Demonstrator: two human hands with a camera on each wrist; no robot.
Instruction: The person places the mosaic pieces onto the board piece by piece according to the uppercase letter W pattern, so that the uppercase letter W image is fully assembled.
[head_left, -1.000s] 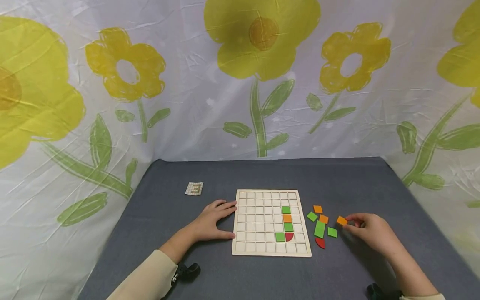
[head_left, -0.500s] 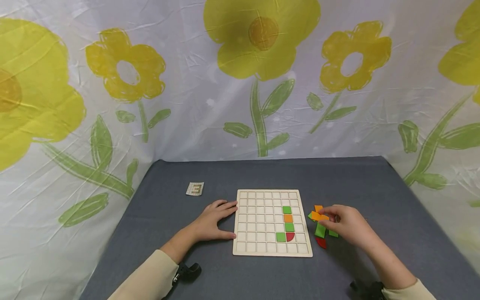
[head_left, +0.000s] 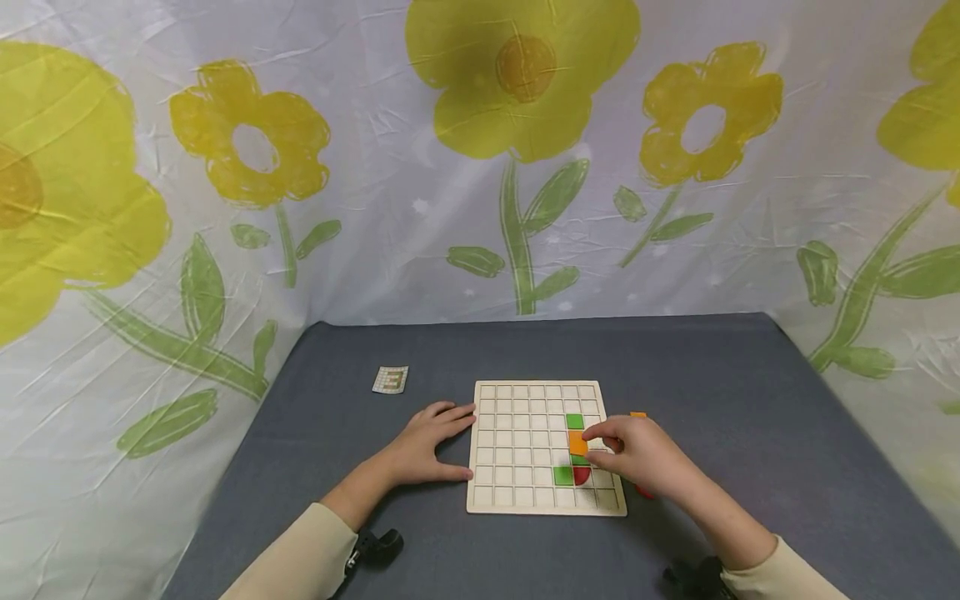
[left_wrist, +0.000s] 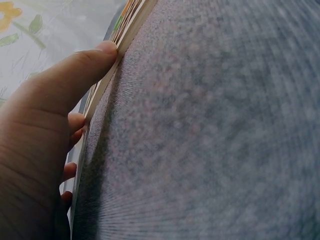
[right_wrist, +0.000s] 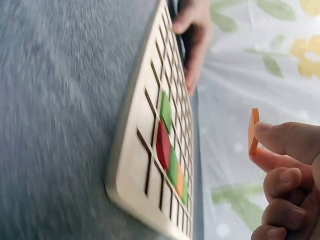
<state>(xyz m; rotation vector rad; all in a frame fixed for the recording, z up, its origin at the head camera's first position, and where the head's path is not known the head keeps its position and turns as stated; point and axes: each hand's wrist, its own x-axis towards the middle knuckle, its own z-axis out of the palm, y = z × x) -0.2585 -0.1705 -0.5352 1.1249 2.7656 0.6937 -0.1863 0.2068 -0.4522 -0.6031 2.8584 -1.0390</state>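
White fabric backdrop (head_left: 360, 167) printed with yellow flowers, hung behind the pale wooden grid board (head_left: 517, 454). Dark grey cloth-covered surface (head_left: 450, 346) under the board, which lies flat. Left hand (head_left: 429, 447): fingers and thumb spread, tips touching the board's left edge. Right hand (head_left: 637, 446) over the board's right side: thumb and forefinger pinch a thin orange square tile (right_wrist: 253, 131), held above the board; remaining fingers curled in. Small printed card (head_left: 391, 380) left of the board's far left corner, well apart from it. In the board's right half, a column, near to far: red quarter-circle inset (head_left: 581, 476), green, orange square inset (right_wrist: 179, 181), green. Another green square inset (head_left: 563, 476) just left of the red. Beside the board's right edge, mostly hidden by the right hand: an orange piece (head_left: 637, 414) and a red piece (head_left: 645, 492).
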